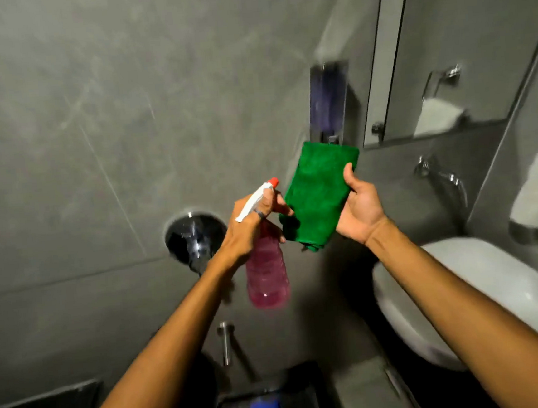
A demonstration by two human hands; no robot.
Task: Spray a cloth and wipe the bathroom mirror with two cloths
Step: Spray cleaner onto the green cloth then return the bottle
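Left hand (250,225) grip clamped on pink spray bottle (266,269), frame centre, nozzle touching green cloth's (319,196) left edge. Right hand (359,209) grip clamped on cloth. Mirror (435,42) upper right, well apart.

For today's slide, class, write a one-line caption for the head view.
Left hand aims a pink spray bottle at a folded green cloth held in the right hand.

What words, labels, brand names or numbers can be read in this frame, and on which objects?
None can be read.
Pink plastic spray bottle with white trigger in the left hand: no label visible.
Folded green microfibre cloth in the right hand: no tag visible.
Clear wall-mounted dispenser: too blurred to show any marking.
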